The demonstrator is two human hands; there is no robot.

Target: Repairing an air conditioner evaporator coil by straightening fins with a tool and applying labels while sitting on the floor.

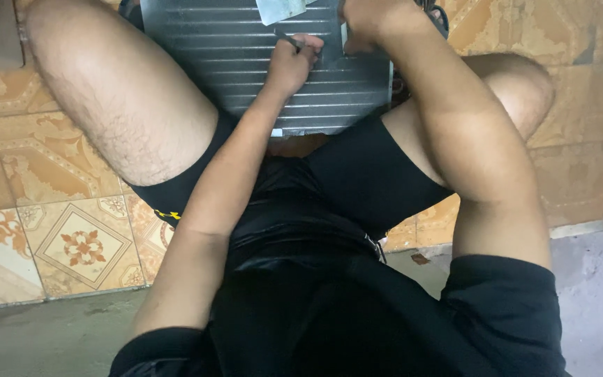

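Between your two bare knees, one grey ribbed metal panel [246,63] is lying on the patterned orange floor tiles [78,244], and you are working on its upper part. Your left hand [291,66] is resting on the panel near its middle, and its fingers are closing around one thin dark tool [294,43], something like a small rod or screwdriver; the tip is pointing toward the top edge of the panel. Your right hand [361,24] is pressing on the panel just to the right of the tool, with the fingers curled into a loose fist; I cannot tell if it is holding anything inside.

To do this well, I think you are needing to keep the right hand firm on the panel so it is not sliding on the tiles, and to keep the tool tip low and following one groove between the ribs, with small pressure, because the thin ribs are probably bending easily.

Above the left hand, one pale piece of paper or cloth [280,10] is lying on the panel's top edge. So you are having one panel, one tool, one pale piece.
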